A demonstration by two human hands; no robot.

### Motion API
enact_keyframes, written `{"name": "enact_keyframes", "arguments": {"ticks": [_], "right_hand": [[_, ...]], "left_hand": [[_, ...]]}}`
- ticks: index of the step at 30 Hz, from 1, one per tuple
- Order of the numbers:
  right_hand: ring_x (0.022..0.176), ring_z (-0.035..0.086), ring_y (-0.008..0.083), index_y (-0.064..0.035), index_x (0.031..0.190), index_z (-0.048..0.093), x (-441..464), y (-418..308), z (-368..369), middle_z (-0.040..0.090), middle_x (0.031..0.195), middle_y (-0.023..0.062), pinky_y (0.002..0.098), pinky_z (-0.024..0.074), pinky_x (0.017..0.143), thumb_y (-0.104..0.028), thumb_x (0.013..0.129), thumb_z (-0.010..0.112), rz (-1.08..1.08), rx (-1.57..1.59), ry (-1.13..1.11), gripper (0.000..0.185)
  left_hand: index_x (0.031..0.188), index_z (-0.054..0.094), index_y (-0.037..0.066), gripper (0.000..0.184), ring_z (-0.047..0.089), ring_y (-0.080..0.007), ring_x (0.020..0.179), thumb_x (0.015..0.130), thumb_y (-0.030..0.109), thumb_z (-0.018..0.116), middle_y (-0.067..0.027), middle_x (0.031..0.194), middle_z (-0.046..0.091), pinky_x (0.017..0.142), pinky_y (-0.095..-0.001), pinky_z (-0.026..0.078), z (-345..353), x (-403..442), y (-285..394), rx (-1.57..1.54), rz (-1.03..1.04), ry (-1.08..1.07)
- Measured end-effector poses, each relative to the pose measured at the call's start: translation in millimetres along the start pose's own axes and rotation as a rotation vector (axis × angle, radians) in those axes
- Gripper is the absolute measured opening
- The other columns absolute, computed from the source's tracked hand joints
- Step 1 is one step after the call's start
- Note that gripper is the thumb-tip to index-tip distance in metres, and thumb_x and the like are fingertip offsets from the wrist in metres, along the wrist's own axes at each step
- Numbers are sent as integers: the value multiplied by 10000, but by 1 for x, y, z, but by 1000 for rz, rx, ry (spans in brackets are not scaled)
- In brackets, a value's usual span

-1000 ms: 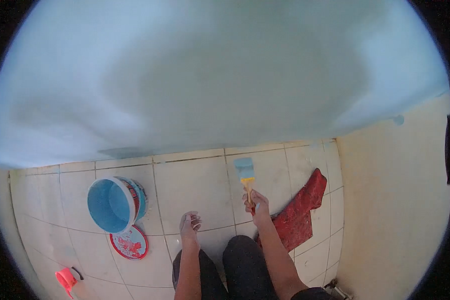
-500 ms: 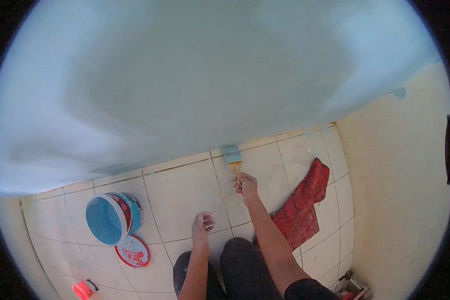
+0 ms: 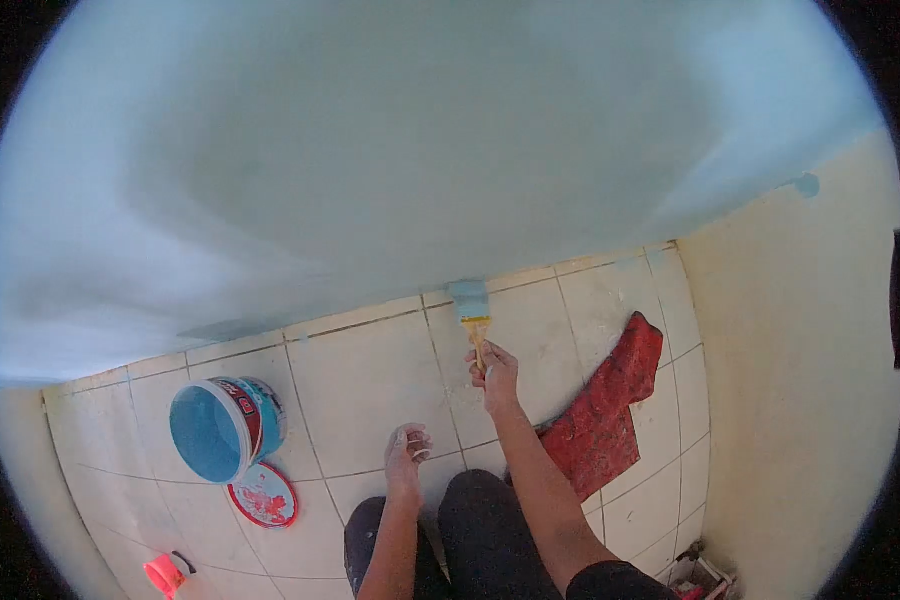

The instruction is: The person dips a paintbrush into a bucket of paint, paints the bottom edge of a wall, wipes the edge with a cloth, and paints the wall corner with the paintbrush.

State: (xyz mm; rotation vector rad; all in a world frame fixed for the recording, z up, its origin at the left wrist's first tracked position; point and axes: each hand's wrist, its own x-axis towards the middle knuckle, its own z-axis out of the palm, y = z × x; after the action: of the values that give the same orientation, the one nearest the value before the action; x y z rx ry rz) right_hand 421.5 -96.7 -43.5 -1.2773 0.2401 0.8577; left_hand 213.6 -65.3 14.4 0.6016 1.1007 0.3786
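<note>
On my feed the right hand (image 3: 496,380) is clamped on the wooden handle of a flat paintbrush (image 3: 472,300), its blue-coated bristles ahead at the wall's foot; contact I cannot tell. My left hand (image 3: 406,452), well apart from it, sits loosely half-open. Left of that: a round plastic bucket (image 3: 264,420) and red-rimmed disc (image 3: 265,495). Right of the brush hand lies mottled red cloth (image 3: 610,420). Tile stretches between left hand and blue wall (image 3: 420,130). The pale floor (image 3: 360,380), gridded by dark joints, meets a cream wall (image 3: 790,380) rightward.

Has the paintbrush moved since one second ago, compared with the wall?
Yes, the paintbrush has moved forward, closer to the bottom edge of the blue wall.
</note>
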Motion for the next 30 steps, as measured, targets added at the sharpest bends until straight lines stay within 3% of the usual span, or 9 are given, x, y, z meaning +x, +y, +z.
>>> {"name": "enact_keyframes", "arguments": {"ticks": [14, 20, 27, 30], "right_hand": [[467, 435, 65, 0, 1042, 610, 16, 11, 10, 585, 698, 47, 215, 333, 367, -188, 956, 492, 48, -127, 0, 238], [469, 407, 73, 22, 955, 591, -16, -6, 10, 546, 685, 48, 210, 279, 372, -219, 957, 500, -111, 17, -20, 258], [450, 418, 73, 25, 935, 610, -17, 12, -29, 541, 642, 39, 228, 285, 364, -218, 947, 517, -1, -16, 5, 261], [437, 418, 76, 22, 939, 612, 3, 4, -38, 552, 644, 44, 229, 291, 361, -211, 946, 515, -21, -40, 5, 253]], "left_hand": [[998, 590, 86, 312, 554, -146, 793, 925, 353, 446, -17, 859, 583, 744, -289, 435, 0, -8, -12, 49, -78, 51], [1005, 591, 92, 326, 551, -139, 803, 925, 376, 452, -9, 864, 586, 755, -289, 432, -5, -4, -14, 27, -42, 36], [1004, 591, 97, 317, 548, -137, 801, 932, 373, 453, -9, 869, 588, 751, -290, 427, -1, -9, -21, 43, -75, 25], [986, 604, 112, 287, 545, -123, 817, 983, 286, 376, -1, 856, 585, 753, -286, 418, 5, -13, -26, 74, -102, 12]]}}
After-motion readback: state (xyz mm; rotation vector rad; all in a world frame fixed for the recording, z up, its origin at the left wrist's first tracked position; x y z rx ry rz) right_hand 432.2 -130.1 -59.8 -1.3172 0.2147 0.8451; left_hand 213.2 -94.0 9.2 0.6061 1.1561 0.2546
